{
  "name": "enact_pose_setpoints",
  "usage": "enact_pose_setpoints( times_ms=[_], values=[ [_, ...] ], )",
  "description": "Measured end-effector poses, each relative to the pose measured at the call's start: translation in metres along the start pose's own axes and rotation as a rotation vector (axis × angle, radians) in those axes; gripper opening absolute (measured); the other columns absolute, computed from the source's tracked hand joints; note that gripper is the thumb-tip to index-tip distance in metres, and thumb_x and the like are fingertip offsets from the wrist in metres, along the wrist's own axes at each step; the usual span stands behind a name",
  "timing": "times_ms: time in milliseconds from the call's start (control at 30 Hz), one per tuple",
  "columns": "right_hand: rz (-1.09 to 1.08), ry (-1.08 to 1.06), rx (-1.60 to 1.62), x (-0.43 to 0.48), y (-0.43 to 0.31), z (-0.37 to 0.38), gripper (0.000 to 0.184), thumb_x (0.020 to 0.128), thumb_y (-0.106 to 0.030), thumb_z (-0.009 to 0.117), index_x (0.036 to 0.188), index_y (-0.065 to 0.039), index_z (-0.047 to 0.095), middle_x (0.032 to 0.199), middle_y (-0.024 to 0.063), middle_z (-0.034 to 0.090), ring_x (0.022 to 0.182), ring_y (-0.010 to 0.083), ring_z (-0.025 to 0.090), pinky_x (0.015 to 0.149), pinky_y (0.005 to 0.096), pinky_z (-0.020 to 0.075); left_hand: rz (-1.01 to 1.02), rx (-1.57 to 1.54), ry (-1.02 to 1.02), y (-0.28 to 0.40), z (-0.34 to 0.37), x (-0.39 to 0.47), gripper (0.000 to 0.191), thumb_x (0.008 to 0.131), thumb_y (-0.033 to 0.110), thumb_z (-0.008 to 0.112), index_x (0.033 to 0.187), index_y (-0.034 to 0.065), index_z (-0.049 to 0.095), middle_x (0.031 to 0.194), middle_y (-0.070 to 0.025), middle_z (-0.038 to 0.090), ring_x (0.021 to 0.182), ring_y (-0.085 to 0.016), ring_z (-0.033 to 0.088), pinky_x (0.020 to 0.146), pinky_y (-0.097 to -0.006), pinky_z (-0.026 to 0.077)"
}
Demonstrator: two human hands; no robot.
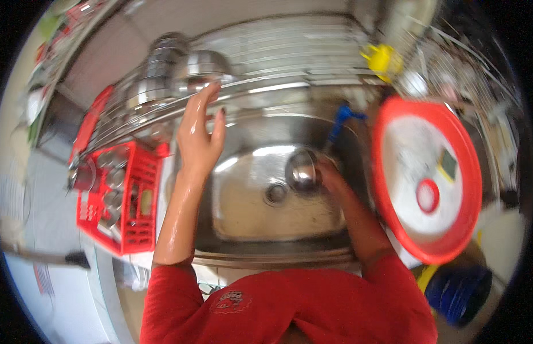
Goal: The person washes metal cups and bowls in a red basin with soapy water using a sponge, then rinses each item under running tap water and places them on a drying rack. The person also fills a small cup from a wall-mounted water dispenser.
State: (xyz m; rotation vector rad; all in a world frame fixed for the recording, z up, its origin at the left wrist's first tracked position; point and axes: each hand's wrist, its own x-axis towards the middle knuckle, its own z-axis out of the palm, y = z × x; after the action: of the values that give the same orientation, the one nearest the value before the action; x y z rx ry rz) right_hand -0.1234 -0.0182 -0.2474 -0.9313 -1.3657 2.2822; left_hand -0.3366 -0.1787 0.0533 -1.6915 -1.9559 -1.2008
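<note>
My right hand [329, 174] grips a shiny metal bowl [301, 172] low in the stainless steel sink [249, 215], just right of the drain [276, 194]. A tap with a blue handle [343, 117] stands behind it at the sink's back right. My wet left hand [202, 131] is raised over the sink's back left edge, fingers apart and nothing held. Beyond its fingertips, a rounded metal bowl [206, 64] rests on the wire rack [270, 51]. Blur hides the exact grip of my right fingers.
At left stands a red plastic basket [139, 206] of metal ware; stacked metal bowls [157, 73] sit on the rack. At right, a red basin [470, 185] holds sudsy water, a sponge [447, 165] and a small red round item [428, 196]. A yellow plastic item [383, 62] hangs back right.
</note>
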Motion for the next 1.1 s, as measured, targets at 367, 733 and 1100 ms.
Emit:
enact_pose_setpoints(
  times_ms=[367,733,1100],
  values=[
    [-0.205,0.636,0.01,0.015,0.009,-0.038,0.023,0.086,-0.021,0.044,0.103,-0.008,0.052,0.091,0.0078,0.058,0.087,0.0218,0.058,0.074,0.0371,0.0478,-0.541,-0.524,-0.649,-0.067,0.268,-0.099,0.028,0.084,0.01,0.052,0.111,0.0062,0.056,0.1,-0.0178,0.062,0.085,-0.03,0.061,0.067,-0.0369,0.048],
    [-0.515,-0.081,1.005,0.025,0.006,-0.04,0.025,0.088,-0.023,0.041,0.103,-0.005,0.049,0.097,0.0093,0.06,0.088,0.0237,0.059,0.074,0.0371,0.0509,0.251,-0.198,-0.343,0.011,0.31,-0.108,0.029,0.083,0.017,0.047,0.105,0.0019,0.056,0.093,-0.0202,0.059,0.085,-0.041,0.054,0.078,-0.0425,0.044],
    [-0.074,0.764,0.54,0.011,-0.014,-0.026,0.02,0.084,-0.018,0.044,0.096,-0.003,0.05,0.089,0.0099,0.059,0.076,0.023,0.059,0.071,0.0362,0.0492,-1.274,-0.923,-0.494,-0.067,0.319,-0.113,0.032,0.091,0.025,0.035,0.104,0.0047,0.057,0.102,-0.0148,0.06,0.09,-0.032,0.059,0.076,-0.0422,0.047]
  ],
)
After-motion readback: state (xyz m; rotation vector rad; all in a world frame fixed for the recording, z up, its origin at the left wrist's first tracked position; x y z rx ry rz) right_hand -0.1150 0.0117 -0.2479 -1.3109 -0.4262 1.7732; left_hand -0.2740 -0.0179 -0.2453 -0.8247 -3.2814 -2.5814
